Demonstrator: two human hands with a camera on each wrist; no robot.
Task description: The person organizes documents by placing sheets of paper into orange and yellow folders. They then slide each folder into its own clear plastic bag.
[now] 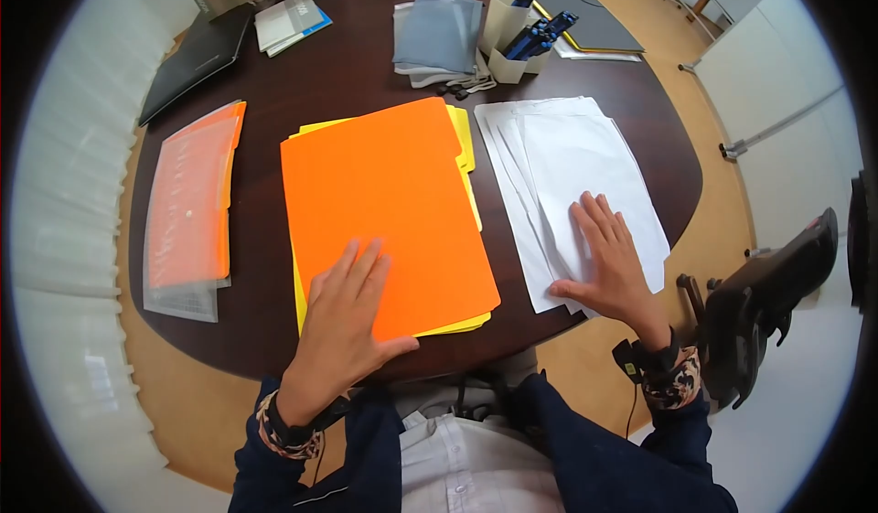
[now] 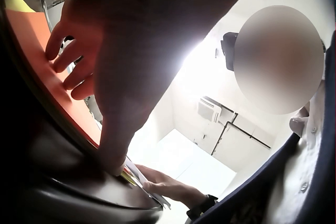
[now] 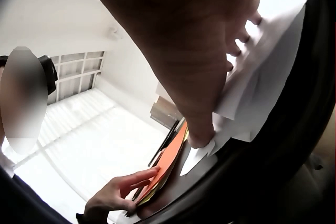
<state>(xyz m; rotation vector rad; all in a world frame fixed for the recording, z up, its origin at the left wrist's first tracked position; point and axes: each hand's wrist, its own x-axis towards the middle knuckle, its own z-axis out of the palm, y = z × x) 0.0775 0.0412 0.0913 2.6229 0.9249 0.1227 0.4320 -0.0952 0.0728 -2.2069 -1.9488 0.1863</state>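
An orange folder (image 1: pixel 384 193) lies on top of yellow folders (image 1: pixel 466 147) in the middle of the table. The left hand (image 1: pixel 343 316) rests on its lower left part, fingers extended and thumb out to the side; in the left wrist view the fingertips touch the orange surface (image 2: pixel 37 40). To the right is a loose stack of white sheets (image 1: pixel 558 165), slightly fanned. The right hand (image 1: pixel 613 271) lies on its lower right part with fingers spread, and in the right wrist view its fingertips touch the paper (image 3: pixel 268 61). Neither hand grips anything.
Clear sleeves with orange folders (image 1: pixel 192 202) lie at the left. Behind are a black laptop (image 1: pixel 197 60), booklets (image 1: pixel 291 21), grey pouches (image 1: pixel 439 33), holders with blue pens (image 1: pixel 517 56) and a dark folder (image 1: pixel 594 19). A black chair (image 1: pixel 764 303) stands at the right.
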